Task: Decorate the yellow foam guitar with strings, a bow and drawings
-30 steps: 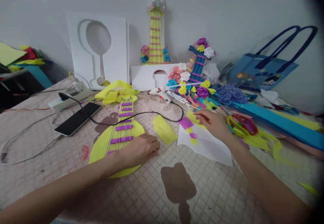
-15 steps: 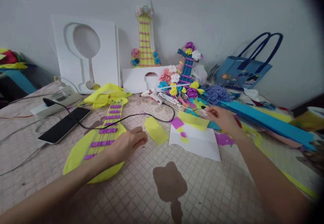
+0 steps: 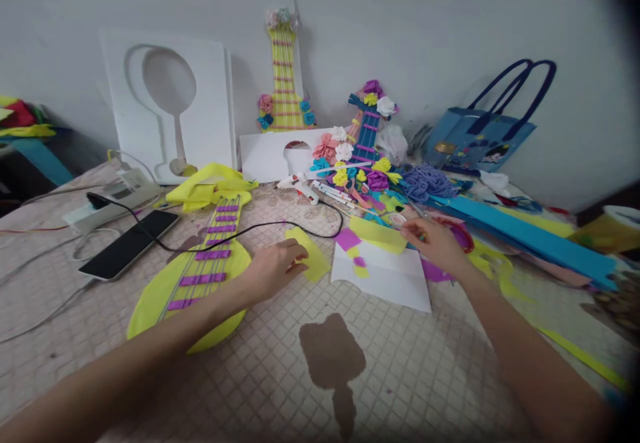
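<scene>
My left hand (image 3: 275,267) hovers at the right edge of a yellow guitar-shaped piece (image 3: 145,306) with purple strips and thin grey strings. Its fingers are loosely bent and apart, with nothing seen between them, beside a loose yellow paper piece (image 3: 316,259). Over the right end of a folded white sheet (image 3: 385,286), my right hand (image 3: 434,243) has its fingers curled together by a yellow paper strip (image 3: 375,235). Whatever is in those fingers is too small to make out. Red scissors handles (image 3: 463,233) show just behind that hand. Small purple and yellow pieces (image 3: 360,262) lie on the sheet.
A white glue gun (image 3: 299,186) lies mid-table, its black cord (image 3: 265,225) crossing the yellow guitar. A phone (image 3: 130,244) and power strip (image 3: 95,213) are at left. Paper flowers (image 3: 327,146), purple yarn (image 3: 427,183), blue strips (image 3: 530,236) and a blue bag (image 3: 480,139) crowd the back right.
My left hand has moved right toward the loose yellow paper, and its fingers have loosened. My right hand has shifted slightly down, uncovering more of the red scissors handles.
</scene>
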### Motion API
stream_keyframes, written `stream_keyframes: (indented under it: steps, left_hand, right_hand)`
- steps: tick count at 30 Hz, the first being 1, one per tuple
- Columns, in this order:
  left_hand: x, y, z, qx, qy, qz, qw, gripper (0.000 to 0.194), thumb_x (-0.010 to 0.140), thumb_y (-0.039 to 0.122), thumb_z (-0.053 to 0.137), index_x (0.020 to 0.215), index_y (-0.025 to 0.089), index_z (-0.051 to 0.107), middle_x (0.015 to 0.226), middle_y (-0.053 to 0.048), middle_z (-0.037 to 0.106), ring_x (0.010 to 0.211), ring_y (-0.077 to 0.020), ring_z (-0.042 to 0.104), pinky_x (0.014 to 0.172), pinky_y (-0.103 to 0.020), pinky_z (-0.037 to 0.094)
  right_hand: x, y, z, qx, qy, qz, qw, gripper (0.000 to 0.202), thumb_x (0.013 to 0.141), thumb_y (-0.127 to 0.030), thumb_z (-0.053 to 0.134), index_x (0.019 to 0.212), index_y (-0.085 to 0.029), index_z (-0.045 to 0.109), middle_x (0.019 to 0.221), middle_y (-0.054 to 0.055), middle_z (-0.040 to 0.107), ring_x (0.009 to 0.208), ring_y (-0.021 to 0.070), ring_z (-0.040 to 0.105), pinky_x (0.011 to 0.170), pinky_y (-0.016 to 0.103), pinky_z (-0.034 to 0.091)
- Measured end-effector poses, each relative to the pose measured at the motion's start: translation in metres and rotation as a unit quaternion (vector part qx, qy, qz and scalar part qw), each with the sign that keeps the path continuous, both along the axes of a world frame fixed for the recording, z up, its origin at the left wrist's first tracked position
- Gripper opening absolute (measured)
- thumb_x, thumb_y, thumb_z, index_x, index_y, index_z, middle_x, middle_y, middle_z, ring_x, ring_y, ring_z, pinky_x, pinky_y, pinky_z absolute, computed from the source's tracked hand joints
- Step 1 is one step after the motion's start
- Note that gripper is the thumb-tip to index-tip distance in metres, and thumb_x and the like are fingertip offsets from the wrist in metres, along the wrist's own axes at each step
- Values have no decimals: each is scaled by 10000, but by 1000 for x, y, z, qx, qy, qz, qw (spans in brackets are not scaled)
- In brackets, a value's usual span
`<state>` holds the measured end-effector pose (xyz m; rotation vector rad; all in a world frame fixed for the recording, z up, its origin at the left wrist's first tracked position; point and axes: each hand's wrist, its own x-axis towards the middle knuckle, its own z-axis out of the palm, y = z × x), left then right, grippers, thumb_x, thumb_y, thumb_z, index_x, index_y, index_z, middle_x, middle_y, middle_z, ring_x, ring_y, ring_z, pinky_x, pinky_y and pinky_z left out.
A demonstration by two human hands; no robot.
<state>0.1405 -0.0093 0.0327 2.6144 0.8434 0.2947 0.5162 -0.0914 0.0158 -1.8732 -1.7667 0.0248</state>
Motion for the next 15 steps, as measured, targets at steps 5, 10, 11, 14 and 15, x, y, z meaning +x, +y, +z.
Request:
stream_keyframes:
  steps: [5, 10, 11, 14, 15]
  left_hand:
    - [28, -24, -1, 20, 10, -47, 999, 191, 855, 268, 617, 1014, 165, 591, 1046, -64, 607, 957, -211, 602, 791, -307, 496]
    - [47, -32, 0, 35, 23, -71, 997, 285, 826, 300, 660, 1052, 159, 557, 1108, -82, 573, 987, -222, 584, 830, -331, 492]
    - [50, -29, 0, 44, 24, -66, 997, 276, 831, 301, 654, 1048, 161, 557, 1102, -83, 576, 992, -223, 581, 838, -334, 489]
    - [54, -13, 3, 76, 32, -36, 996, 192, 862, 237, 598, 1033, 156, 571, 1062, -81, 598, 988, -222, 581, 857, -337, 480]
    - [55, -6, 3, 88, 40, -24, 995, 171, 869, 210, 576, 1030, 151, 579, 1056, -83, 602, 984, -219, 582, 864, -336, 477]
  right_hand:
    - [-19, 17, -1, 8, -25, 31, 999, 170, 816, -363, 547, 862, -211, 606, 890, 82, 642, 803, 230, 628, 737, 384, 511]
    - [-25, 1, 6, -3, -61, 26, 998, 164, 830, -364, 535, 830, -211, 594, 832, 68, 644, 773, 227, 626, 735, 380, 498]
    - [-26, -5, 7, -13, -61, 29, 998, 180, 831, -376, 538, 858, -210, 601, 857, 72, 654, 806, 235, 630, 752, 386, 499]
    - [-29, -26, 6, -51, -58, 62, 995, 263, 833, -410, 559, 1009, -221, 612, 1049, 91, 653, 1001, 266, 608, 862, 420, 489]
    - [-30, -32, 4, -63, -57, 76, 993, 292, 837, -412, 561, 1061, -232, 606, 1116, 92, 636, 1064, 269, 587, 904, 430, 477]
